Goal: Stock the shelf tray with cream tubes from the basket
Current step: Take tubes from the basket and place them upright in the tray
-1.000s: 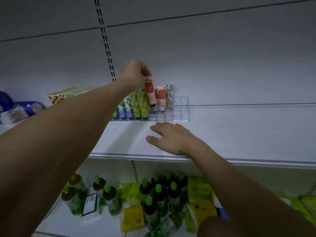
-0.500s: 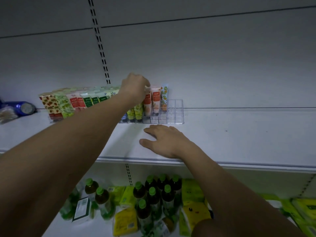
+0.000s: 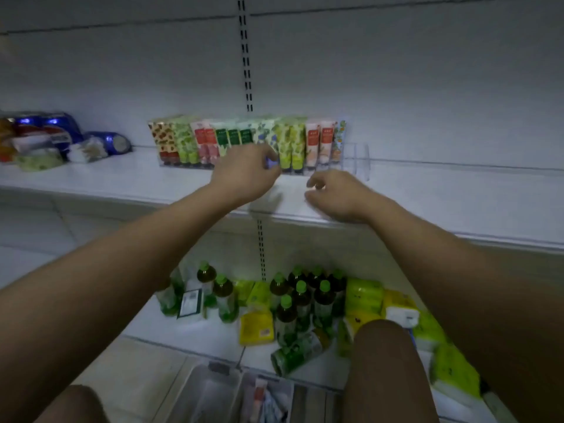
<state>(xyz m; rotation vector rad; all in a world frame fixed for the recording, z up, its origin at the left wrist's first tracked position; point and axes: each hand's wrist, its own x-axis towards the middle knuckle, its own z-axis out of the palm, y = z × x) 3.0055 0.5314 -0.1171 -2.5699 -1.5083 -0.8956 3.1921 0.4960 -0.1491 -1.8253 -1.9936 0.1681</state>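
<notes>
A clear shelf tray (image 3: 357,160) stands at the back of the white shelf, and a row of cream tubes (image 3: 293,141) fills it upright from the left. Its rightmost compartments hold nothing. My left hand (image 3: 244,175) hovers in front of the blue and green tubes, fingers loosely curled and holding nothing. My right hand (image 3: 335,193) hangs just above the shelf's front edge, also loosely curled and holding nothing. The grey basket (image 3: 207,389) sits at the bottom of the view with a few tubes (image 3: 262,398) inside.
Blue and mixed packets (image 3: 55,138) lie at the shelf's left end. On the lower shelf stand green-capped bottles (image 3: 302,297) and yellow-green packs (image 3: 363,297). My knee (image 3: 384,370) rises at the lower right. White shelf surface (image 3: 457,190) stretches right of the tray.
My left hand has let go of the red-labelled tube in the tray and drawn back down. My right hand has lifted off the shelf. The view has tilted down, showing the basket.
</notes>
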